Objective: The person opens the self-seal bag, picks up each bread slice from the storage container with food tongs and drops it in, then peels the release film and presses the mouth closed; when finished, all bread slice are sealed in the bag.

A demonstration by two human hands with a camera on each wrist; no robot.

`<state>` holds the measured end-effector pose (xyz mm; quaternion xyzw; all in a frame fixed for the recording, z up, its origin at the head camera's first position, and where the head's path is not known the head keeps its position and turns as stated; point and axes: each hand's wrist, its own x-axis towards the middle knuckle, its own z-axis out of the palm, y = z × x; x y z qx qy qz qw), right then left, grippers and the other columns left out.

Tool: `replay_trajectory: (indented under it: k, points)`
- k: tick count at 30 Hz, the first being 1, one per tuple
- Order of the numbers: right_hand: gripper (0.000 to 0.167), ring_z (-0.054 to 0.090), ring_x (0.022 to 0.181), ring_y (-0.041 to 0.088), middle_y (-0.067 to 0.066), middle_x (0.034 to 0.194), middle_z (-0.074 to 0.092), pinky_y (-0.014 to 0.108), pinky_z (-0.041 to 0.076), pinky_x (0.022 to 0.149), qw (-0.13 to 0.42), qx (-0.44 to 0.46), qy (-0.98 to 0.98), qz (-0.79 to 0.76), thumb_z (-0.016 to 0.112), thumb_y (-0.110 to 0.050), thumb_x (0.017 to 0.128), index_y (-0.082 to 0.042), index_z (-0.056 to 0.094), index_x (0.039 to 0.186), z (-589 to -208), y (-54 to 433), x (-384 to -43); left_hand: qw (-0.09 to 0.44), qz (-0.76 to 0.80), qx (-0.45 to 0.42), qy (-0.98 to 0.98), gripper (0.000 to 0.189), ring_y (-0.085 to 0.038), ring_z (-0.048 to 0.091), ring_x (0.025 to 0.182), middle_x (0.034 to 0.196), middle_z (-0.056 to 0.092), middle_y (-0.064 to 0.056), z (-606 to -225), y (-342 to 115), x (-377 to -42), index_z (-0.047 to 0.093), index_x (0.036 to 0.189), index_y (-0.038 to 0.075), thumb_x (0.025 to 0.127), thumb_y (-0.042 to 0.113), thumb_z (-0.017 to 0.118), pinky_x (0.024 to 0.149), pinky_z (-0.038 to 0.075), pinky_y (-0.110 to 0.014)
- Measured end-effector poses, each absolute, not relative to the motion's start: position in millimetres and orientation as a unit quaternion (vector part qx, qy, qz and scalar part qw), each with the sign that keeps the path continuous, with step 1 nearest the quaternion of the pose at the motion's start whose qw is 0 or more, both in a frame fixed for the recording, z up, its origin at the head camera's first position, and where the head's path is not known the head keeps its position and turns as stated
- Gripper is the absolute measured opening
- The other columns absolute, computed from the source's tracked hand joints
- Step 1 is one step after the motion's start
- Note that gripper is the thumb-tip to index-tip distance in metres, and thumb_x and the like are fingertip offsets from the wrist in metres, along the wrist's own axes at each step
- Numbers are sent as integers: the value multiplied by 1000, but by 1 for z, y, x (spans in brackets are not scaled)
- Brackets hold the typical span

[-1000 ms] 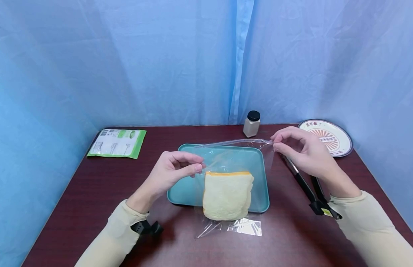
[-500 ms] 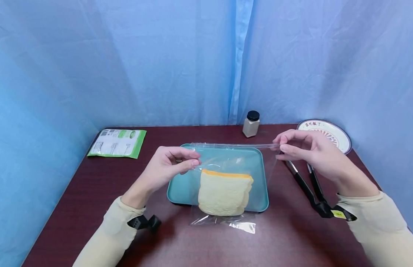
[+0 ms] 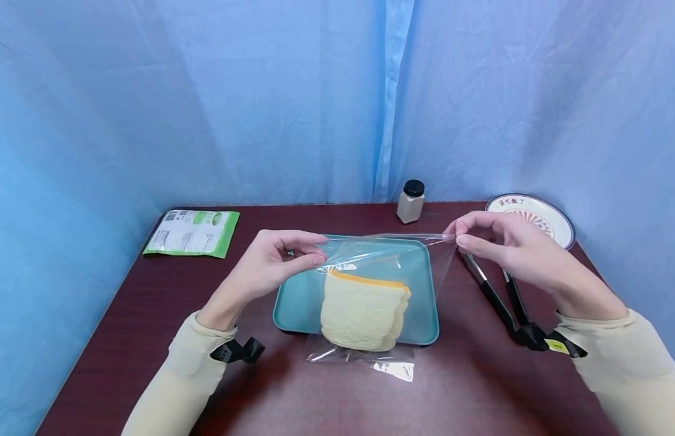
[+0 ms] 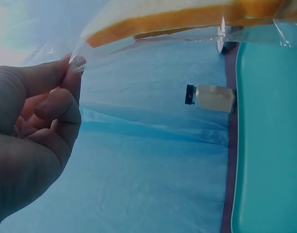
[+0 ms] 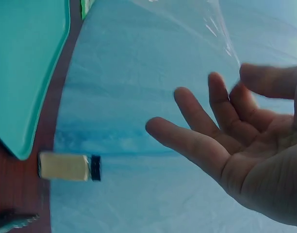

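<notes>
Slices of bread [image 3: 363,312] with an orange crust lie inside a clear plastic zip bag [image 3: 425,257], held up over the teal tray [image 3: 283,315]. My left hand [image 3: 280,260] pinches the bag's left top corner between thumb and index finger; the left wrist view shows the film gathered at those fingertips. At the opposite corner my right hand [image 3: 512,251] pinches the bag's top edge, its other fingers spread apart in the right wrist view. The bag's mouth stretches between both hands, and its lower end hangs past the tray's front rim.
Tongs with black handles [image 3: 495,300] lie right of the tray, partly under the right forearm. A round patterned plate [image 3: 558,227] is at the back right, a black-lidded jar [image 3: 411,203] at the back, and a green-white packet [image 3: 190,233] at the back left.
My left hand has shifted up and left, and my right hand slightly right, stretching the bag's top. The bread has moved a little left and up and tilted, with a second slice now showing.
</notes>
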<state>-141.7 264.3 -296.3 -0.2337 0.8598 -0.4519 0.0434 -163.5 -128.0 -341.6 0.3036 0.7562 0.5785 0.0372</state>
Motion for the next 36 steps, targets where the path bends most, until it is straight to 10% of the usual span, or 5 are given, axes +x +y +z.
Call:
replay_trajectory:
  k: [7,36]
  points:
    - [20,68,107,13,9,117,67,26,54,92,85,-214,817,-529,55,-11,106,7,57,114,-298,262,-142,39,584,297,755,33,-21,73,89,92,77,-7,-342,-128,-165,72,122,0,89,-1,77,79,59,-34]
    - [7,64,120,27,20,124,66,38,48,100,38,-281,644,-711,47,5,105,4,54,105,-310,246,-160,42,586,303,751,30,-25,70,86,93,76,-5,-349,-123,-162,73,122,4,91,3,75,74,56,-29]
